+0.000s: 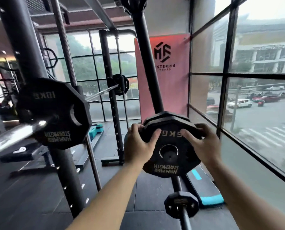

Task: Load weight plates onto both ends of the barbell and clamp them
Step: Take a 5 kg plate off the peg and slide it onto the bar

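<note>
Gripping the 5 kg plate (171, 156) from both sides, the person holds it upright at arm's length in the head view, its gold lettering upside down to the camera. The left hand (138, 143) curls its fingers round the plate's upper left edge, with the thumb laid across the face. The right hand (203, 143) does the same on the upper right edge, fingers wrapped over the rim and thumb on the face. A dark round end shows in the plate's centre hole (it looks like a storage peg, though blur makes this hard to confirm). A second plate (165, 117) sits just behind it, against the slanted rack post (148, 63).

Lower on the same post, a small plate (181, 205) sits on a peg (185, 216) that points toward the camera.

Well to the left, the chrome barbell sleeve (17, 136) juts toward the viewer, blurred, with a 10 kg plate (55, 112) already on it. No clamp can be made out on the sleeve.

A black bench (22, 153) stands under the bar on the dark floor (39, 196). A red banner (163, 63) hangs behind the post, and a big window (254, 80) on the right looks out on a street.
</note>
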